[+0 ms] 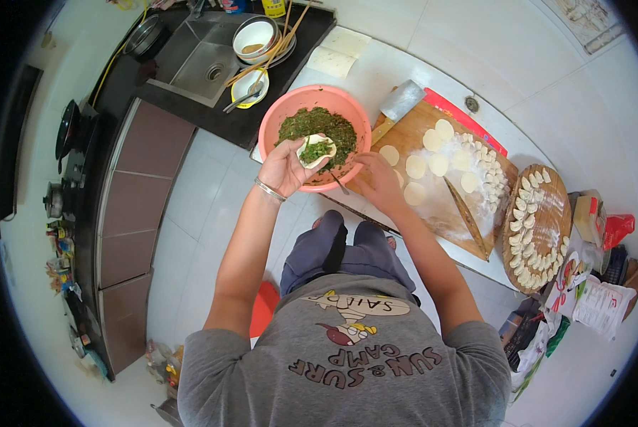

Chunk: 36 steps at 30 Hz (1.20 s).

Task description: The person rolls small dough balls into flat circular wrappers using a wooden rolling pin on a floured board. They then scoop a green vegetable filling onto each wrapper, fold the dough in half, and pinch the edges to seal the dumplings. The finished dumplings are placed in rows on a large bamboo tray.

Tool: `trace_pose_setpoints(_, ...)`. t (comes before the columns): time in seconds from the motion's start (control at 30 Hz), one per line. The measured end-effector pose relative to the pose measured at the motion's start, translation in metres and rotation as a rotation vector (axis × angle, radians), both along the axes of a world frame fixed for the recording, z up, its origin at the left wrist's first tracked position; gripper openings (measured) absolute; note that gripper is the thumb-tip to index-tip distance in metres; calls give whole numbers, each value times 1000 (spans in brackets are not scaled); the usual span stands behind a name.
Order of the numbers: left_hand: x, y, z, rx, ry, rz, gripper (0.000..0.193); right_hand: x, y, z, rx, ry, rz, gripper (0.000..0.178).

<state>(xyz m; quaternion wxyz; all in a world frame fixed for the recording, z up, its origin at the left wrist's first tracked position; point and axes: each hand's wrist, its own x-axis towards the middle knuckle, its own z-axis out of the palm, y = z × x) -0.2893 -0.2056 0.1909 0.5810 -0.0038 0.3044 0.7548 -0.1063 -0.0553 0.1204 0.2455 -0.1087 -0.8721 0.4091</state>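
Observation:
My left hand (pixel 282 169) is closed around the edge of a round dumpling wrapper (pixel 305 161), holding it over the pink bowl (pixel 276 114). A mound of chopped green filling (pixel 317 151) lies on the wrapper. More of this filling fills the bowl, and the handle of a spoon (pixel 339 183) sticks out over its near rim. Beside the bowl's right rim is my right hand (pixel 380 183), its fingers apart and nothing seen in them. It hovers near the left edge of a wooden board (pixel 440 213) carrying several flat wrappers (pixel 416 167).
On the floured board lie dough pieces (pixel 493 171) and a rolling pin (pixel 466 217); a cleaver (pixel 399 107) rests at its far left corner. Further right, a round tray (pixel 552 213) bears finished dumplings. A sink (pixel 205 64) and stacked bowls (pixel 253 37) stand far left.

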Motion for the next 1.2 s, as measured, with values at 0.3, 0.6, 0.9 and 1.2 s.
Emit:
trace_pose_setpoints(0.3, 50, 37, 31, 88, 24, -184, 42, 25, 10, 71, -713, 304, 17, 24)
trace_pose_setpoints(0.6, 94, 63, 48, -40, 213, -271, 45, 68, 31, 72, -521, 286, -81, 19)
trace_pose_setpoints(0.9, 120, 73, 50, -50, 157, -284, 39, 94, 33, 107, 151, 318, -49, 19)
trace_pose_setpoints(1.2, 131, 75, 43, -169, 353, -300, 32, 97, 32, 109, 283, 276, -66, 16)
